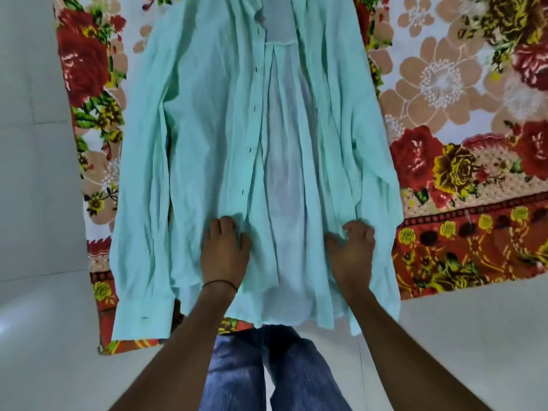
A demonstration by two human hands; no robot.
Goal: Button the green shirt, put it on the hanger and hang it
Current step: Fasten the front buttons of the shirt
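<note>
Floral sheet (444,84) under open green shirt (207,114) — left hand (225,244) and right hand (353,247), arms outstretched, each clutch a front panel.

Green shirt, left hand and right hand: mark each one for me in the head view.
green shirt (207,114), head view, front panel with the buttonholes.
left hand (225,247), head view, back of the hand.
right hand (351,253), head view, back of the hand.

A: Where's the long-sleeved mint-green cloth shirt (207,129)?
B: Unbuttoned, spread on the red floral bedsheet (459,173).
A: Hands?
B: The left hand (225,247) and right hand (351,249) each grip 1 front panel near the hem.
</note>
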